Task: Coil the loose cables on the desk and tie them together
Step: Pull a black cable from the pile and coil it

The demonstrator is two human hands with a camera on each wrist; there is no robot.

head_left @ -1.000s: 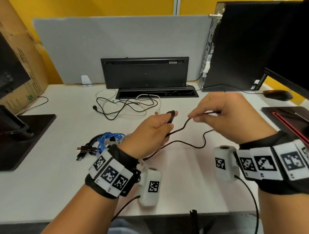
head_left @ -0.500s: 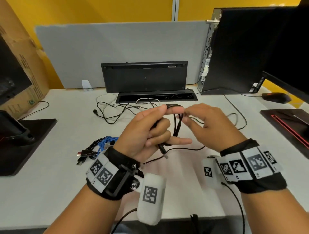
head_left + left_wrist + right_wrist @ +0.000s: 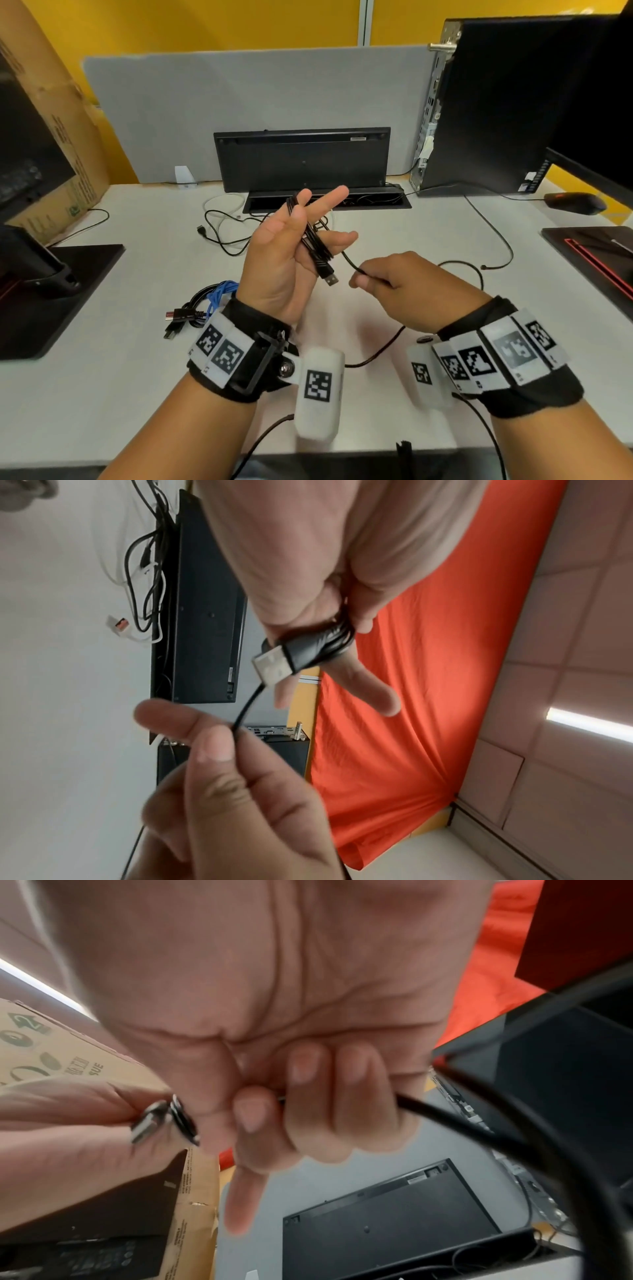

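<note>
Your left hand [image 3: 284,260] is raised above the desk [image 3: 102,394], palm toward you, thumb pinning a few loops of the black cable [image 3: 313,246] against the fingers; its plug [image 3: 329,278] hangs out below the loops. Your right hand [image 3: 404,287] sits just beside and lower, fingers curled around the free length of that same cable, which trails off across the desk to the right. A bundle of black and blue cables [image 3: 209,301] lies by your left wrist, and more loose cables [image 3: 222,229] lie near the keyboard [image 3: 303,159].
</note>
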